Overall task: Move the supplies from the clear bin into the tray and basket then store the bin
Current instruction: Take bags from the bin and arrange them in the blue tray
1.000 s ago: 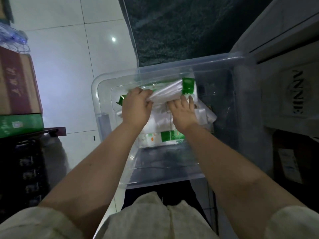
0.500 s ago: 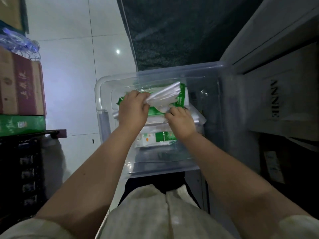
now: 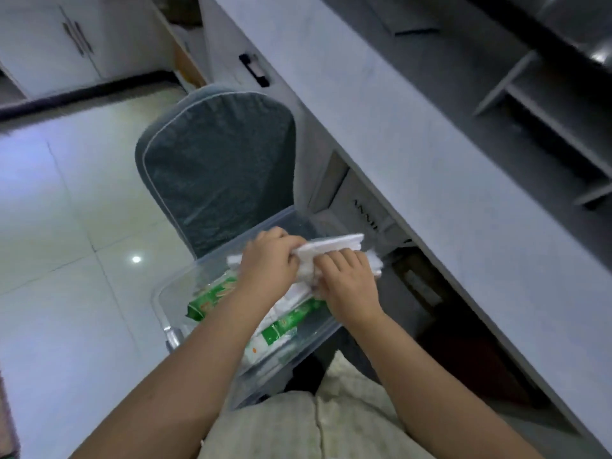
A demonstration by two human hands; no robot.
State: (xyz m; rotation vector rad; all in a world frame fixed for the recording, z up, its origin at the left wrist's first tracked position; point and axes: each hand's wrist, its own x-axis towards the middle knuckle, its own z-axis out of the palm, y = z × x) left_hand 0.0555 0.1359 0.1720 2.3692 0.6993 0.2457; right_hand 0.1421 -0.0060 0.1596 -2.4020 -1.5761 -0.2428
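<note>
A clear plastic bin sits low in front of me on a chair seat. Inside it lie green-and-white supply packets. My left hand and my right hand are both closed on a white folded bundle of plastic-wrapped supplies, held just above the bin's far right corner. No tray or basket shows in this view.
A dark grey upholstered chair back rises right behind the bin. A long grey counter runs along the right, with open shelves above and a labelled box beneath. White tiled floor lies to the left.
Both hands have lifted the white bundle up out of the bin toward the right. The view has swung up, showing the chair back and counter.
</note>
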